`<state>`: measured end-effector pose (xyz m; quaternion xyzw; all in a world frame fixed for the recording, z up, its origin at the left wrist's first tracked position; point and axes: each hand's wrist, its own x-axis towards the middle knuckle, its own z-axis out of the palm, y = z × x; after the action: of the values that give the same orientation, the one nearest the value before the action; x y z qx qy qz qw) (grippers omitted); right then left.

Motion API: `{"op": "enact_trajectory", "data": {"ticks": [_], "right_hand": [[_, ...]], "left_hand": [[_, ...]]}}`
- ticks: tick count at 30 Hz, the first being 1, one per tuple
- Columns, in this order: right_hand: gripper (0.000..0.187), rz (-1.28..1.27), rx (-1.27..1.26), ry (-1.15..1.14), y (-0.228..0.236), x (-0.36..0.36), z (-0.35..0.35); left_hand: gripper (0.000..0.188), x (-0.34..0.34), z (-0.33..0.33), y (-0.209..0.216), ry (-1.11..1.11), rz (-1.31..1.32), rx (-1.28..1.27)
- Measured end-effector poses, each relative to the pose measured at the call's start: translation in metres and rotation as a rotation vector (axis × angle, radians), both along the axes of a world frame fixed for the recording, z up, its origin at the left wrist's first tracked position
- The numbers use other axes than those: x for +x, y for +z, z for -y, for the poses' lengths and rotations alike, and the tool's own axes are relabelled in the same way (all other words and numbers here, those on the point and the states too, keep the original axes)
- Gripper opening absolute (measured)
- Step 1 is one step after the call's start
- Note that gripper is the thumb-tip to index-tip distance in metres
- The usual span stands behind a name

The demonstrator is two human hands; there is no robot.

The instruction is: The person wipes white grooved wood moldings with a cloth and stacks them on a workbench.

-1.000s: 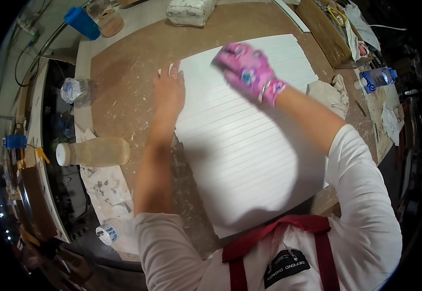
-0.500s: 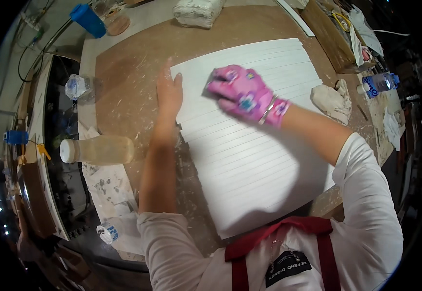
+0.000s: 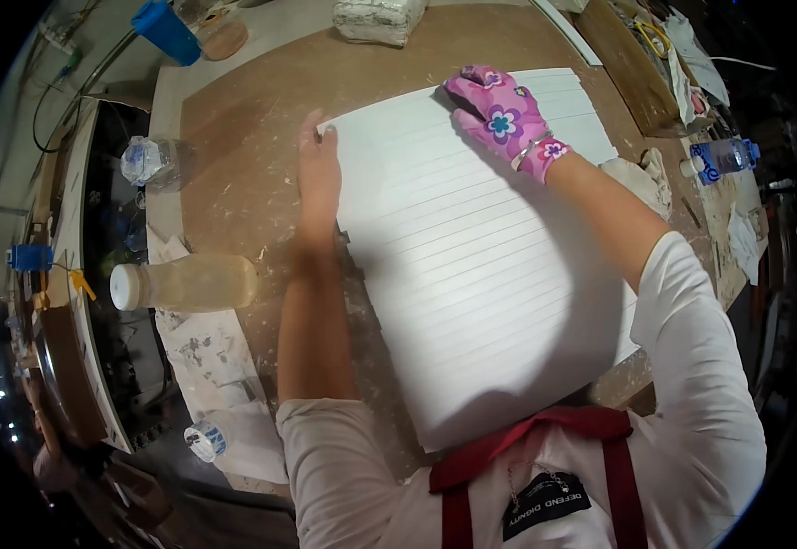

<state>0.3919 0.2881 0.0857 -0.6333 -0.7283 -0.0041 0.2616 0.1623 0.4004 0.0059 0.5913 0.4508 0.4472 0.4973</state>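
The white sheet (image 3: 481, 265) lies flat on the brown board (image 3: 243, 156) in the middle of the scene, with the bottle (image 3: 197, 284) well to its left and the bunched cloth (image 3: 656, 183) just beside its far right edge. It looks light and thin, and I would judge it rather floppy if lifted by 1 corner; whether it is paper or something firmer, I cannot tell. Its surface seems smooth, so it may slide on the board, and the stepped left edge, with small notches, looks the likeliest place to bend or tear. The best hold would be flat palms near 2 opposite long edges, clear of those notches. Its long axis runs near to far, the far end leaning left and the near end right, close to the person's chest; the thin lines cross that axis, rising toward the far right. The bare left hand (image 3: 319, 174) is at the far left corner, fingers close together and pointing far, thumb slightly apart; whether they pinch the edge is unclear. The gloved right hand (image 3: 504, 119) is at the far edge, fingers curled; what they hold, if anything, I cannot tell.
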Motion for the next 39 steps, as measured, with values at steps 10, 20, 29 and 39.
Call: {"op": "enact_trajectory", "data": {"ticks": [10, 20, 29, 39], "right_hand": [[0.024, 0.122, -0.029, -0.111, 0.010, 0.011, 0.014], [0.031, -0.079, -0.069, -0.199, 0.014, 0.053, 0.098], [0.033, 0.004, 0.061, -0.068, -0.004, 0.038, 0.176], [0.032, 0.057, 0.012, -0.261, 0.019, 0.039, 0.208]], "left_hand": [[0.037, 0.010, 0.001, 0.000, 0.007, -0.455, 0.297], [0.038, 0.001, -0.003, -0.002, 0.027, -0.586, 0.389], [0.036, -0.005, -0.005, -0.003, 0.046, -0.598, 0.465], [0.035, -0.001, -0.008, -0.003, 0.029, -0.632, 0.535]]}}
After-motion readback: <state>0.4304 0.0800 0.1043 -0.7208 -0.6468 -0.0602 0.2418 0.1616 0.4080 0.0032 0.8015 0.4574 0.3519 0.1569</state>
